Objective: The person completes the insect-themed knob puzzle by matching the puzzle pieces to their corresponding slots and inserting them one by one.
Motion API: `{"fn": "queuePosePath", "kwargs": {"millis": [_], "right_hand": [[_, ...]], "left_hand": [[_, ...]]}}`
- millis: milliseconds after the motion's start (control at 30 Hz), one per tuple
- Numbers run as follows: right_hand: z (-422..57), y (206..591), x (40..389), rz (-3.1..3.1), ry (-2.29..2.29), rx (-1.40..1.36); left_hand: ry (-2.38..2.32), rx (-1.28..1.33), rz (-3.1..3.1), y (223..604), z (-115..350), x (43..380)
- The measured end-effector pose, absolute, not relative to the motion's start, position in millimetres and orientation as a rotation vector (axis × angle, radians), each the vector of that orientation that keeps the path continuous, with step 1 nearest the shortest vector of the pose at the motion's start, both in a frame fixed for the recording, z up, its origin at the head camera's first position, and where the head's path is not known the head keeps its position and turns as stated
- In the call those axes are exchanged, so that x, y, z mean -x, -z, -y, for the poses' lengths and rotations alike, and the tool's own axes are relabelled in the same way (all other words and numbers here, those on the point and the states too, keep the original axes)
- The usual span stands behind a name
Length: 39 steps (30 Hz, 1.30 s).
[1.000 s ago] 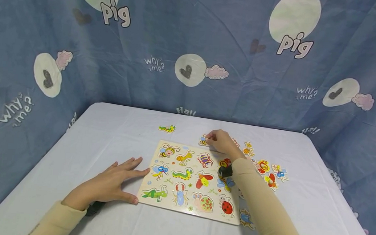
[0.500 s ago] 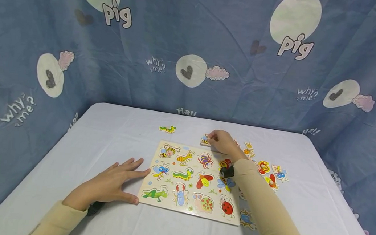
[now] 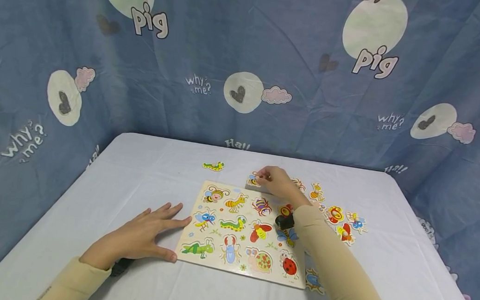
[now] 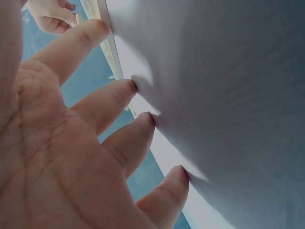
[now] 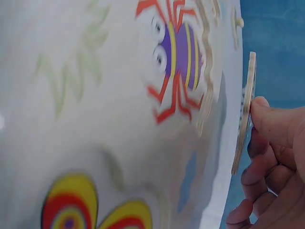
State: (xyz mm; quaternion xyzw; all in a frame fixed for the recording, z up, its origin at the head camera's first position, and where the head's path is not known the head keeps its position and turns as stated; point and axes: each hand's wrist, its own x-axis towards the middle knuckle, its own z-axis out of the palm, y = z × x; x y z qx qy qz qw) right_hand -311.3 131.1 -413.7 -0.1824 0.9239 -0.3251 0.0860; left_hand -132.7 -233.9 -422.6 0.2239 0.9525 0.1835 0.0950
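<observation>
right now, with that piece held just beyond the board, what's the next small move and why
I'd probably ease the bee piece left and nearer, over the bee picture on the board: the right hand holds it off the table, and its blue and yellow markings seem to match.

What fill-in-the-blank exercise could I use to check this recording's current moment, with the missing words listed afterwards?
The hand pinching a puzzle piece is the person's ____ one.
The left hand lies with spread fingers at the puzzle board's ____ edge in the head view.
The loose piece farthest left in that view shows a green and yellow ____.
The picture in the board's near right corner is a red, black-spotted ____.

Missing words: right; left; caterpillar; ladybug.
</observation>
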Motion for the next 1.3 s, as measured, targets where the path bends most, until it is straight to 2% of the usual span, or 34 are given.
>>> {"fn": "queuePosePath", "kwargs": {"millis": [1300], "right_hand": [[-77, 413, 291, -2.613, 1.069, 0.66]], "left_hand": [[-0.836, -0.565, -2.765, 429, 235, 135]]}}
